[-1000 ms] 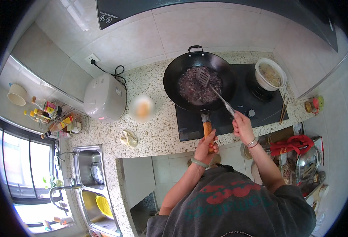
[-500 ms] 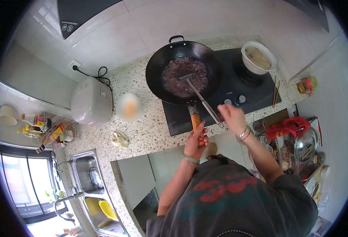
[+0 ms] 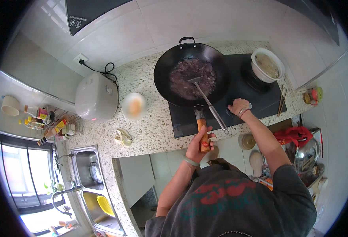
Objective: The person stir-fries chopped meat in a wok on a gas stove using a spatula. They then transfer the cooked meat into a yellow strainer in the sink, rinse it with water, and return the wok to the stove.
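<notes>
A black wok [image 3: 164,67] stands on the dark cooktop [image 3: 182,125], with dark purplish food [image 3: 185,79] in bubbling liquid. My left hand [image 3: 199,145] is wrapped round its orange-brown wooden handle [image 3: 201,123]. A metal spatula [image 3: 211,108] leans in the wok, its blade in the food and its handle over the near rim; neither hand holds it. Over the front of the cooktop, my right hand [image 3: 239,106] is closed on a stove knob, which its fingers mostly hide. Part of another pale knob [image 3: 249,106] shows beside that hand.
A white bowl of pale food [image 3: 266,65] stands on the cooktop's right side, near chopsticks [image 3: 282,102]. To the left are a rice cooker [image 3: 97,96], a small bowl [image 3: 134,106], a crumpled cloth [image 3: 123,137] and a double sink [image 3: 87,149]. A cluttered drawer [image 3: 306,148] stands open at right.
My right hand has moved down from beside the spatula's handle onto the stove knob. My left hand stays on the wok's handle. The whole view has shifted slightly.
</notes>
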